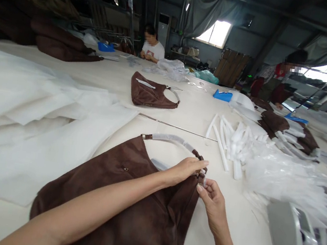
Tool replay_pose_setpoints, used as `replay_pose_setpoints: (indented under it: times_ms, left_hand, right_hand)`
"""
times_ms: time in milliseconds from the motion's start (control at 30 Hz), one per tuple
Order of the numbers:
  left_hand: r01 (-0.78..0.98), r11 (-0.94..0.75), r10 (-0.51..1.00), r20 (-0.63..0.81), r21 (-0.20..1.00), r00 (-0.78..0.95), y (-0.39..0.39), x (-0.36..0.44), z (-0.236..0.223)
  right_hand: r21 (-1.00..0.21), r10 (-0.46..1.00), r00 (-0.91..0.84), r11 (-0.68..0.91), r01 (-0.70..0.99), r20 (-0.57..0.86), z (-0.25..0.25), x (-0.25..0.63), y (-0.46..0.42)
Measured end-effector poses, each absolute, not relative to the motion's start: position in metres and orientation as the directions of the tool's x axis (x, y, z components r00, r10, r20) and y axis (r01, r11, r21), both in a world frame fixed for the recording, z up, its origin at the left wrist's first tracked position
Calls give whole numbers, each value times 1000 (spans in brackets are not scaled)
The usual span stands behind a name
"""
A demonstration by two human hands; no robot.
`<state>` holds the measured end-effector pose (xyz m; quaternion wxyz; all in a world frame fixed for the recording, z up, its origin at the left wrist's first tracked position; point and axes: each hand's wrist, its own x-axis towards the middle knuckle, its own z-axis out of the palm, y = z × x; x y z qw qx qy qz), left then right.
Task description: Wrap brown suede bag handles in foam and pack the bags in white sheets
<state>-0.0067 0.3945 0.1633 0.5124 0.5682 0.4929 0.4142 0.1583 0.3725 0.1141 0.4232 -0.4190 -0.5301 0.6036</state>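
A dark brown handbag [105,183] lies on the white table in front of me, its strap [176,139] wrapped in clear plastic and arching away. At the strap's right end, my left hand [185,171] is closed on the buckled part of the strap. Just below it, my right hand [212,197] pinches the bag's top right corner by the metal fitting, thumb against the leather. A small zipper pull [126,169] shows on the bag's side. My left forearm crosses over the bag and hides part of it.
Another brown handbag [148,91] lies farther back. White foam strips [225,138] and plastic bags [285,169] are heaped to the right, near a grey tape dispenser-like object [284,239]. White sheets [29,118] cover the left. Two people [154,49] work across the table, beside blue holders [223,95].
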Motion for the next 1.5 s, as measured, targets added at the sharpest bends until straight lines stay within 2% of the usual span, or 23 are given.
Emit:
replay_pose_setpoints:
  times_ms: [133,200,367,467,567,667,733,800,967,1100,1267,1500]
  left_hand:
    - [155,122,991,-113,980,-64,397,20,156]
    - [186,130,987,-109,974,-119,402,30,159]
    - [196,68,997,-71,978,8,402,43,155]
    - [156,145,989,-149,977,16,394,41,130]
    - [92,228,974,-228,969,-19,390,36,107]
    - [47,260,966,-259,965,-17,392,32,99]
    - [37,271,963,-271,962,-13,395,32,99]
    - [33,274,962,-274,961,-13,397,31,100]
    - [-49,308,951,-309,950,-23,398,28,96]
    - [-87,322,945,-325,943,-26,400,24,89]
    - [-57,317,947,-319,947,-34,405,16,79]
    - [-52,201,977,-204,978,-59,403,14,73]
  right_hand:
    - [-982,959,-248,-165,-88,-139,122,150,363]
    - [-977,969,-196,-175,-119,-149,125,145,357]
    - [-957,994,29,-94,-273,-106,115,129,332]
    - [-950,985,-25,-173,-259,-172,96,134,320]
    - [-978,986,-54,-161,-136,-155,82,168,322]
    - [-992,984,175,-43,122,-21,79,224,342]
    - [-935,931,342,-5,356,126,83,263,362]
    - [-868,868,434,-8,497,241,91,292,386]
    - [-810,820,460,7,586,340,111,313,442]
    - [-810,799,502,-34,586,330,117,302,471]
    - [-866,712,627,-54,497,315,123,293,479]
    - [-912,626,688,97,400,368,147,309,437]
